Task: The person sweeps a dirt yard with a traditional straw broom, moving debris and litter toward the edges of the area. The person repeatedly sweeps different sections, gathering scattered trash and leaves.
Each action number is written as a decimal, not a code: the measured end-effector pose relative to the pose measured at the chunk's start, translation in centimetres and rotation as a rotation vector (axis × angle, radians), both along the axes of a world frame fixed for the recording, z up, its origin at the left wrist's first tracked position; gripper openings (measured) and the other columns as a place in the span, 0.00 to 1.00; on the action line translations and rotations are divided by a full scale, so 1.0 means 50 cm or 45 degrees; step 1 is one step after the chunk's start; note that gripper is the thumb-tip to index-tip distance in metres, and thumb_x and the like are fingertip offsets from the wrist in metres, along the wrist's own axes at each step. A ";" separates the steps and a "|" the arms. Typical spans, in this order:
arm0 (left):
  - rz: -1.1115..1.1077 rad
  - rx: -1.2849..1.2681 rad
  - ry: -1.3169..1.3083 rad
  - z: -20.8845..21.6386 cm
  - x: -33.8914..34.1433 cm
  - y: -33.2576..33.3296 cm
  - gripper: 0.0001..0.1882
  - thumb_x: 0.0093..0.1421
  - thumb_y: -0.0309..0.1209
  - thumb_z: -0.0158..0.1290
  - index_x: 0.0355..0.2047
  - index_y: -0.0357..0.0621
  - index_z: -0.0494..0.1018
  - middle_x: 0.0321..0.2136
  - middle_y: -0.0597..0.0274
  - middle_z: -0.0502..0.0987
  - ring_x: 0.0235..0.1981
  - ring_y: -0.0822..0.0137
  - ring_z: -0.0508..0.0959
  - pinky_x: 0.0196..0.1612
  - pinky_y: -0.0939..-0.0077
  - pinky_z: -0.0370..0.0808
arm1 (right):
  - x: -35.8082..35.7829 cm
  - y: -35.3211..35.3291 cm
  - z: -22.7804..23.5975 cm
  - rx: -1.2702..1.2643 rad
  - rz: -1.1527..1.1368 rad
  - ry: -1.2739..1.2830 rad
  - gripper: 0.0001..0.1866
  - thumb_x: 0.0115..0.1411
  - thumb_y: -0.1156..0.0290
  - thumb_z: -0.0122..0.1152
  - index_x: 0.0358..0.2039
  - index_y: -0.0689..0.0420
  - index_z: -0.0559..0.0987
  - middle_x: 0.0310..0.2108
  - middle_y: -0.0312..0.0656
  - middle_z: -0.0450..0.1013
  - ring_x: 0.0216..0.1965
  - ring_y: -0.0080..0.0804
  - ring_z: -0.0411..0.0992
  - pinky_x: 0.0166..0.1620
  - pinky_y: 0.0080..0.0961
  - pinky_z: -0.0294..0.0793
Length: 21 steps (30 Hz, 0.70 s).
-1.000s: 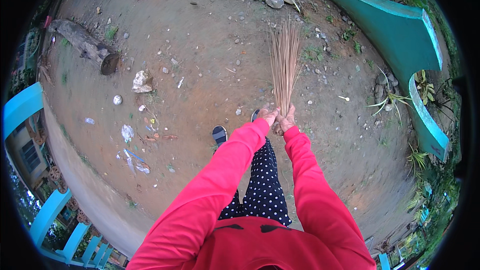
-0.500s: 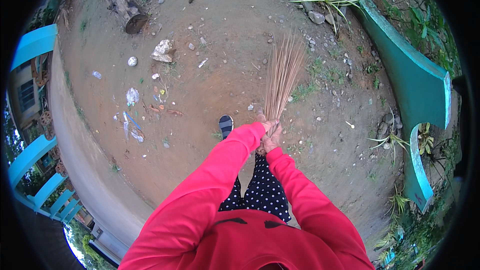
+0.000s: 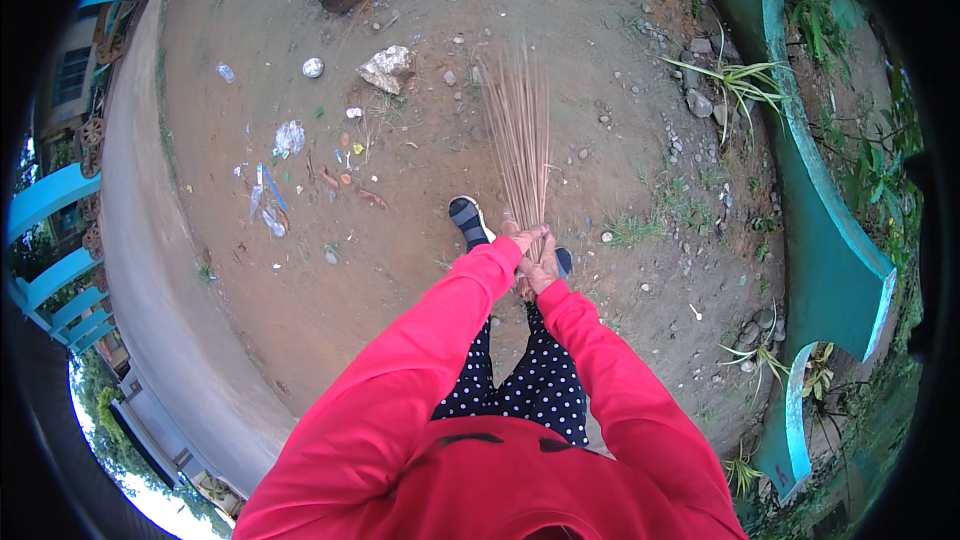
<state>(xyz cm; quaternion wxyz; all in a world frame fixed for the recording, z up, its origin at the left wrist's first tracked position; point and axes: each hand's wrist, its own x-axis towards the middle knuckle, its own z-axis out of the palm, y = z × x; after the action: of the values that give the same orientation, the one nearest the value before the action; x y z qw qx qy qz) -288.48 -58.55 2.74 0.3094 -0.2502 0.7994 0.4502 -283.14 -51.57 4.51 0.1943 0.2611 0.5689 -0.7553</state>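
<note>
Both hands: left hand (image 3: 525, 238), right hand (image 3: 543, 273) gripping stick broom (image 3: 522, 140) | bristles on dirt ground (image 3: 420, 270)

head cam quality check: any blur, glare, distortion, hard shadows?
Head view: strong fisheye, so the teal curb and concrete edge bow toward a black rim. Light is flat and overcast, with no hard shadows on the dirt. Broom bristles smear at the tips; left hand and right hand look sharp. Sky blows out white at lower left.
</note>
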 end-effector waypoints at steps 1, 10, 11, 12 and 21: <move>-0.047 0.046 -0.035 -0.006 -0.003 -0.002 0.39 0.36 0.37 0.55 0.44 0.32 0.48 0.38 0.45 0.62 0.35 0.56 0.67 0.37 0.73 0.64 | 0.006 -0.014 -0.008 0.079 -0.140 -0.073 0.40 0.36 0.74 0.55 0.48 0.56 0.44 0.39 0.46 0.58 0.35 0.32 0.62 0.38 0.21 0.61; 0.659 -0.152 -0.193 -0.039 -0.116 -0.295 0.39 0.36 0.38 0.55 0.45 0.32 0.48 0.39 0.45 0.61 0.37 0.55 0.66 0.39 0.73 0.63 | -0.205 -0.259 -0.105 -0.125 0.686 -0.274 0.38 0.37 0.71 0.55 0.48 0.56 0.45 0.39 0.49 0.58 0.36 0.34 0.62 0.39 0.23 0.61; 0.799 -0.183 -0.168 -0.032 -0.125 -0.330 0.39 0.36 0.39 0.55 0.45 0.32 0.48 0.39 0.45 0.61 0.37 0.55 0.66 0.39 0.73 0.63 | -0.236 -0.289 -0.107 -0.154 0.883 -0.229 0.38 0.37 0.71 0.55 0.48 0.56 0.45 0.39 0.49 0.58 0.36 0.35 0.62 0.39 0.23 0.61; 0.945 -0.210 -0.134 -0.023 -0.136 -0.360 0.40 0.36 0.39 0.55 0.45 0.32 0.48 0.39 0.45 0.61 0.37 0.55 0.66 0.39 0.73 0.63 | -0.259 -0.320 -0.105 -0.174 1.047 -0.167 0.38 0.37 0.71 0.55 0.48 0.56 0.45 0.39 0.49 0.58 0.36 0.35 0.62 0.39 0.23 0.61; 0.327 0.121 -0.283 -0.006 -0.127 -0.462 0.40 0.39 0.41 0.52 0.47 0.33 0.45 0.40 0.42 0.59 0.39 0.54 0.64 0.41 0.70 0.62 | -0.146 -0.446 -0.083 0.260 0.492 0.008 0.43 0.36 0.63 0.56 0.48 0.57 0.41 0.40 0.52 0.57 0.41 0.41 0.59 0.42 0.22 0.58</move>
<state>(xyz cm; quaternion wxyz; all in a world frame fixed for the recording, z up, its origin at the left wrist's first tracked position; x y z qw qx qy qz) -294.85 -81.66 2.42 0.3472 -0.3837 0.6995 0.4929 -290.45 -73.87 0.38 0.3061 0.1631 0.6827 -0.6432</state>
